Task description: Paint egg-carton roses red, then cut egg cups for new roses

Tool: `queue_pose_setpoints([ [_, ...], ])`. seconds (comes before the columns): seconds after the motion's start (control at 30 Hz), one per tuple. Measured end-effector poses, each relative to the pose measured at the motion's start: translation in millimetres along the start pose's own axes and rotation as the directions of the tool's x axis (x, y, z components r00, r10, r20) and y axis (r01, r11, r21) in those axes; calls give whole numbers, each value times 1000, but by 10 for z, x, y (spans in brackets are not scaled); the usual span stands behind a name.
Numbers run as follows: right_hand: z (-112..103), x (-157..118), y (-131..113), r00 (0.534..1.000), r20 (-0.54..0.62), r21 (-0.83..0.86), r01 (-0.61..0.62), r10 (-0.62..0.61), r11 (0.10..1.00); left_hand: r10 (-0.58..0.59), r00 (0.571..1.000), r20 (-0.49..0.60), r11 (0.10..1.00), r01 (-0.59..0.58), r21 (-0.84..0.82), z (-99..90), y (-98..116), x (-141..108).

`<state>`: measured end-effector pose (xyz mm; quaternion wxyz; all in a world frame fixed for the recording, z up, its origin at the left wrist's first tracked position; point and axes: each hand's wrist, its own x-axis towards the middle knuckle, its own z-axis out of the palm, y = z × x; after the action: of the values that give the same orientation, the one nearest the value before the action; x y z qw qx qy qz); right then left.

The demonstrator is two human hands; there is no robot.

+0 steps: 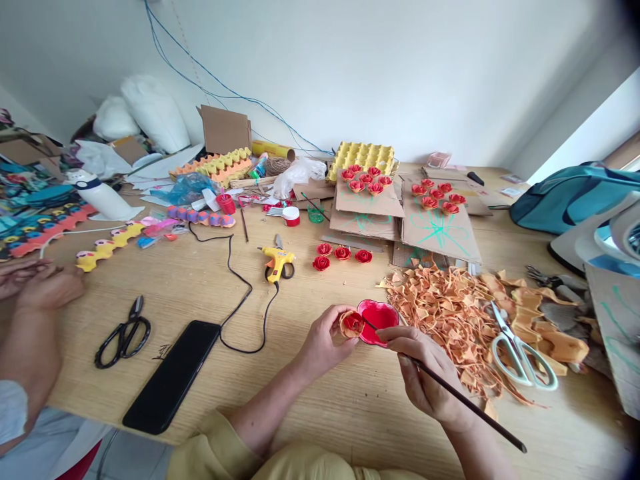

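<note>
My left hand (325, 339) pinches a small orange carton rose (352, 325), partly painted red. My right hand (425, 370) grips a long dark paintbrush (465, 400), whose tip reaches toward the rose's petals; whether it touches them I cannot tell. Right behind the rose lies a shallow dish of red paint (381, 313). Several finished-looking red roses (343, 253) sit on the table beyond the dish. More red roses (366, 178) rest on stacked cardboard pieces (370, 200) at the back.
Orange scraps (440, 313) and white-handled scissors (520, 360) lie at right. A glue gun (277, 261), black phone (173, 377) and black scissors (123, 337) are at left. Another person's hands (50, 287) rest at the far left. A blue bag (575, 197) stands at back right.
</note>
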<state>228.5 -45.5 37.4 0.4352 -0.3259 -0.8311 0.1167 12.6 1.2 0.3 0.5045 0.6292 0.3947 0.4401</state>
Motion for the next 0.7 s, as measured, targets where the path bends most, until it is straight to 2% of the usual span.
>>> queue_pose_setpoints([
  [0.47, 0, 7, -1, 1000, 21, 6, 18, -18, 1000, 36, 999, -37, 999, -36, 15, -5, -18, 3],
  [0.7, -26, 43, -11, 1000, -2, 17, 5, -5, 1000, 63, 998, -5, 996, -63, 60, -11, -14, -2],
])
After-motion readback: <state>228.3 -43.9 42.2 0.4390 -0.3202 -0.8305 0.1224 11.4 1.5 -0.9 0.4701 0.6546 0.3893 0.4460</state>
